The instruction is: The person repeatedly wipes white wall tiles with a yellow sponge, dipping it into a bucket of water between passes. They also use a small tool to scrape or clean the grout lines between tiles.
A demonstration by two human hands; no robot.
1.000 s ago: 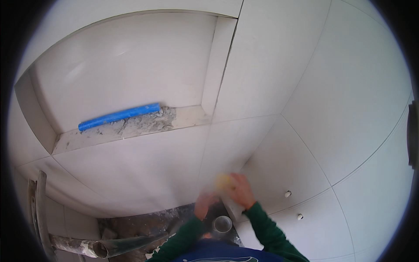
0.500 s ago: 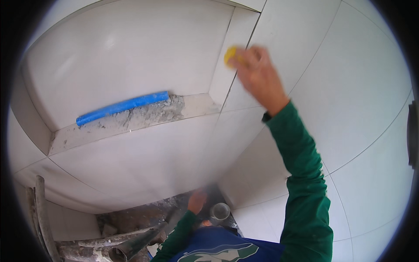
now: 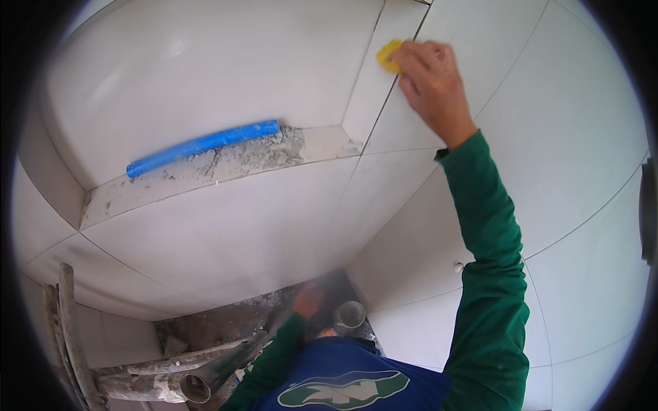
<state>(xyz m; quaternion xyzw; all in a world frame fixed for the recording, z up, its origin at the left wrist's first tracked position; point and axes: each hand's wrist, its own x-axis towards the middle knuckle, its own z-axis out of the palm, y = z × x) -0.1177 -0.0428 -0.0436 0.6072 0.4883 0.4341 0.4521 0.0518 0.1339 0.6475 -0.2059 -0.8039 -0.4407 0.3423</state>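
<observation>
My right hand [image 3: 433, 85] is raised against the white wall tiles, its fingers closed around a small yellow sponge-like pad [image 3: 389, 57]. The pad lies at the right edge of a recessed wall niche [image 3: 205, 65], beside a dark tile joint. Down low, my left hand [image 3: 308, 299] hangs near the floor in front of the tiled wall; its fingers are blurred, and whether they hold anything is unclear. A blue plastic pipe [image 3: 204, 148] rests on the niche ledge [image 3: 327, 142], next to crumbled grey mortar [image 3: 277, 149].
On the dark, dirty floor [image 3: 226, 325] stands a round grey container [image 3: 351, 314] near the wall corner. At lower left are a dusty open-ended pipe [image 3: 197, 388] and upright worn poles [image 3: 72, 322]. A small pale fitting [image 3: 458, 266] protrudes from the right wall.
My right hand has moved up and to the right with the yellow pad, toward the dark tile joint. The whole view has shifted slightly. My left hand stays low.
</observation>
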